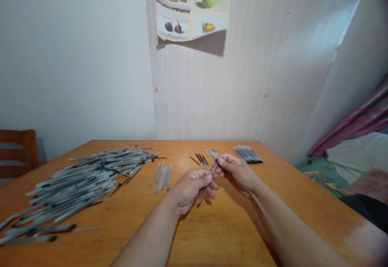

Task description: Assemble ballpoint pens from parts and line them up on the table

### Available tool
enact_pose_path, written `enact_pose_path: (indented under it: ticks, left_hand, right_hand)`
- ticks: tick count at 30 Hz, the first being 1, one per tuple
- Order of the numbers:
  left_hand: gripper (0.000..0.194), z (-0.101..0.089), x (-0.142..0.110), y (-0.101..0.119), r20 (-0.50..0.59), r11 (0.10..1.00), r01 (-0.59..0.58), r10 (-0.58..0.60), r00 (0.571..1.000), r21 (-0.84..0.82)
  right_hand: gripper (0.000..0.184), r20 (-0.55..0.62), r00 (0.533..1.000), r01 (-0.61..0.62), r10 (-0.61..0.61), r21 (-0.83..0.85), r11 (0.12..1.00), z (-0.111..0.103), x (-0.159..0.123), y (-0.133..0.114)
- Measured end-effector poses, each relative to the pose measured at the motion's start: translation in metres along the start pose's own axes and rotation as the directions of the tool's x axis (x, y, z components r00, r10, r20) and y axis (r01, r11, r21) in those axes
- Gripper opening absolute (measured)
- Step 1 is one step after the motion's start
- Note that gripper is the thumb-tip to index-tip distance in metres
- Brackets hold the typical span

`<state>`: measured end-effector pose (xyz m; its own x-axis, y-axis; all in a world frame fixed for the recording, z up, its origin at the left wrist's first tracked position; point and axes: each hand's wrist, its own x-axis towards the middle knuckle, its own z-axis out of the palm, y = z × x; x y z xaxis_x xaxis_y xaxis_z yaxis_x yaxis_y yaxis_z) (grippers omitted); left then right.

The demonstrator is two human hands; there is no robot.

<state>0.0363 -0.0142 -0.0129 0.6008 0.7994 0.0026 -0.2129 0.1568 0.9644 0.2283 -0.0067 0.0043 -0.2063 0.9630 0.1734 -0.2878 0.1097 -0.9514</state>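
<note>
A grey, see-through pen point(203, 193) slants between my two hands above the table. My left hand point(191, 186) pinches its barrel between thumb and fingers, and the lower end sticks out below. At the upper end, my right hand point(236, 172) has its thumb and fingertips closed on the pen; they hide its exact tip. Just beyond my hands lie several thin black-ended refills point(201, 159) and a few small pale pieces point(211, 152). To the left of my left hand is a group of clear pen barrels point(164, 178).
A large loose heap of pens and parts point(87, 178) covers the left of the wooden table point(212, 238). A neat row of pens with black ends point(247, 154) lies at the back right. The wall stands behind the table; a chair point(18, 149) is at far left.
</note>
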Motion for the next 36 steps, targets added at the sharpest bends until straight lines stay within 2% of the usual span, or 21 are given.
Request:
enact_pose_path:
  ticks: [9, 17, 26, 36]
  left_hand:
    - [0.043, -0.001, 0.001, -0.001, -0.020, 1.000, -0.023, 0.023, 1.000, 0.018]
    - [0.041, -0.002, 0.001, -0.001, 0.006, 1.000, 0.002, -0.002, 1.000, -0.002]
    - [0.038, 0.001, 0.000, 0.002, 0.004, 0.999, -0.005, 0.005, 1.000, -0.040]
    - [0.032, 0.001, -0.002, 0.004, -0.020, 0.998, -0.002, 0.000, 1.000, -0.068]
  right_hand:
    - [0.034, -0.047, 0.999, 0.012, -0.010, 0.037, 0.999, 0.009, 0.001, 0.006]
    - [0.033, 0.001, 0.999, -0.051, 0.051, 0.072, 0.996, 0.007, -0.001, 0.001]
    - [0.033, -0.040, 0.999, 0.010, -0.007, 0.085, 0.996, 0.013, 0.000, 0.006]
    - [0.032, -0.073, 0.997, 0.022, -0.014, 0.107, 0.994, 0.018, 0.000, 0.008]
